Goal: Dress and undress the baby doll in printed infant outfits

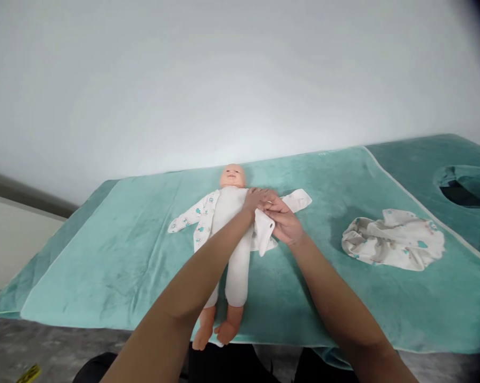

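A baby doll with a white cloth body lies on its back, feet toward me. A white baby shirt with a small coloured print lies under and around it, its front open. One sleeve stretches out at the left; the other sleeve lies inside out at the right. My left hand is closed by the doll's shoulder at the right, its grip hidden. Touching it, my right hand pinches the shirt's cloth, with a loose front flap hanging beside it. The doll's arm on that side is hidden.
Printed baby clothing lies crumpled at the right on the green padded bed. Farther right, the bed has an oval face hole. A pale wall rises behind the bed.
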